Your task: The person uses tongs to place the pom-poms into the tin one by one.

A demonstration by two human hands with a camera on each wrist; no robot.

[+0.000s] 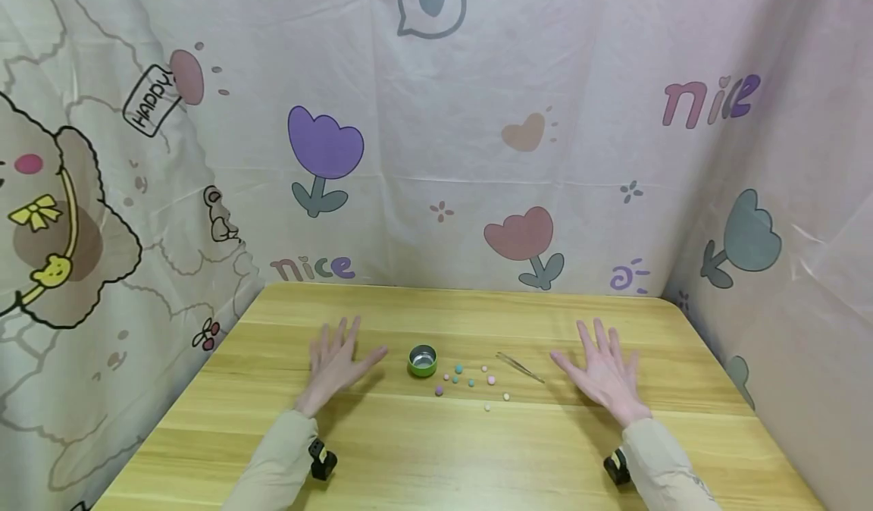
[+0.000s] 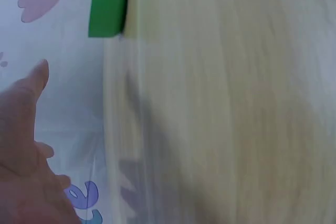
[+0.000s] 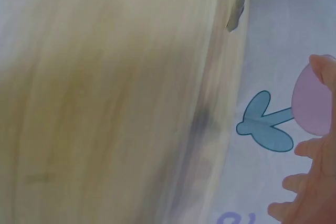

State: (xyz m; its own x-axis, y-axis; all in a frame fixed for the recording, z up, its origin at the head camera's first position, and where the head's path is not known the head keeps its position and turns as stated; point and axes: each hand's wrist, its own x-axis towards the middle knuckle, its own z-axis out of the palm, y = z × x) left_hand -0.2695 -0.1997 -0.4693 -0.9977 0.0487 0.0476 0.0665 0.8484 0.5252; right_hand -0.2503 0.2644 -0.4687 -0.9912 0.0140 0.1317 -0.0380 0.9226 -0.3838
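My left hand point(image 1: 336, 365) is held over the left of the table with its fingers spread, holding nothing. To its right stands a small round tin point(image 1: 423, 369), green outside and silvery inside; its green side point(image 2: 107, 11) shows in the left wrist view. Several small beads, among them a purple bead point(image 1: 439, 390), a blue bead point(image 1: 459, 369) and a pink bead point(image 1: 491, 380), lie scattered right of the tin. A pair of metal tweezers point(image 1: 520, 368) lies slantwise beyond them. Nearest the tweezers is my right hand point(image 1: 605, 374), fingers spread and nothing in it.
The wooden table point(image 1: 436, 458) has its far edge against a patterned cloth point(image 1: 436, 117), which also hangs along both sides. Dark wrist cameras sit on both beige sleeves, the left camera point(image 1: 322, 459) and the right camera point(image 1: 617, 467).
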